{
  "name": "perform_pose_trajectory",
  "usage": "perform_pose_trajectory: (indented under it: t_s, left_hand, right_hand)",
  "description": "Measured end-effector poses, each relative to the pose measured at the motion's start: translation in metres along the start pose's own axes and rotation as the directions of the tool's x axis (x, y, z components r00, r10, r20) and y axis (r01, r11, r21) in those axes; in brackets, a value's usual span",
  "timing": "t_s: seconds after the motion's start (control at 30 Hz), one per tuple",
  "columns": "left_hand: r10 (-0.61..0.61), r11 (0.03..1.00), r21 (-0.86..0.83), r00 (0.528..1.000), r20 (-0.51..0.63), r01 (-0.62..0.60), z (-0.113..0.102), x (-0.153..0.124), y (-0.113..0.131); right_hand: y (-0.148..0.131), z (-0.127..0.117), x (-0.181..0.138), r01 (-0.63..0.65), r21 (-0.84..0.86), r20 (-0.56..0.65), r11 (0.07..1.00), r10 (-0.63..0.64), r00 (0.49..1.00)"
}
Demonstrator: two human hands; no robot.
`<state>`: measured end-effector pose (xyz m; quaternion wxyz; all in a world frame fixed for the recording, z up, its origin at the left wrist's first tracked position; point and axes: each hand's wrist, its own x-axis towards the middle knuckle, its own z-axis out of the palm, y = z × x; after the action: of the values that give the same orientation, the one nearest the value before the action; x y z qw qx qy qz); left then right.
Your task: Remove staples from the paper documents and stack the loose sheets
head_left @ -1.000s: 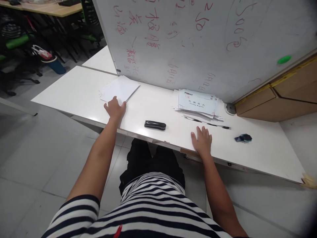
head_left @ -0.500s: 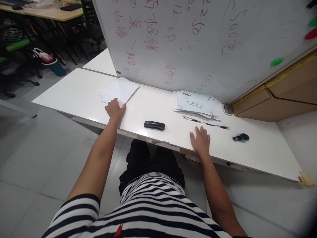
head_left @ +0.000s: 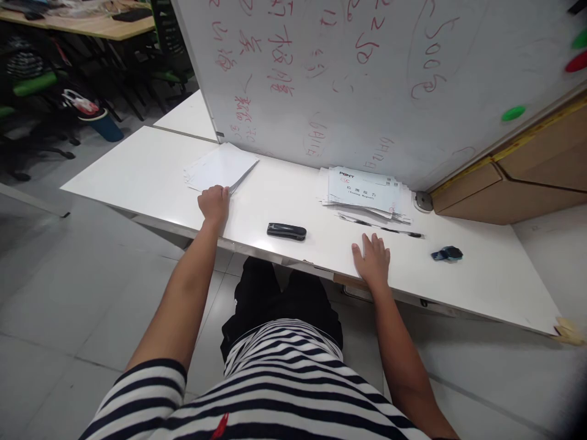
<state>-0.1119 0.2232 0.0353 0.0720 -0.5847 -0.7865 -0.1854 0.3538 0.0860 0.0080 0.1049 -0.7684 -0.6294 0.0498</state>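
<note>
My left hand [head_left: 213,203] is curled at the near edge of a stack of blank white paper [head_left: 221,167] on the white table [head_left: 137,174]. Its fingers are bent against the stack's edge, which lifts slightly. My right hand [head_left: 373,259] lies flat near the table's front edge, fingers spread, holding nothing. A black stapler [head_left: 287,231] sits between my hands. Beyond my right hand lie a black pen [head_left: 383,228] and a pile of printed reports [head_left: 362,190].
A whiteboard [head_left: 367,73] with red writing and coloured magnets stands along the table's back. A small dark blue object [head_left: 447,253] lies to the right. Cardboard boxes [head_left: 527,177] sit at the far right. Chairs and another desk stand at the upper left.
My left hand has curled from lying flat into a grip on the paper stack's near edge, which rises a little. My right hand has stayed put. The view shifted slightly.
</note>
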Motion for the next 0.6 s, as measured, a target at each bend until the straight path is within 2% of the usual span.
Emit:
perform_pose_trajectory:
  t_s: [0.2, 0.6]
  left_hand:
    - [-0.028, 0.999, 0.018, 0.999, 0.017, 0.028, -0.0002, -0.0002, -0.0006]
    - [-0.066, 0.991, -0.120, 0.998, 0.022, 0.068, -0.0011, 0.0009, -0.0004]
  right_hand:
    - [-0.0008, -0.0006, -0.0007, -0.001, 0.003, -0.006, 1.000, 0.001, 1.000]
    - [-0.0012, -0.0007, -0.0003, -0.002, -0.005, -0.010, 1.000, 0.002, 1.000]
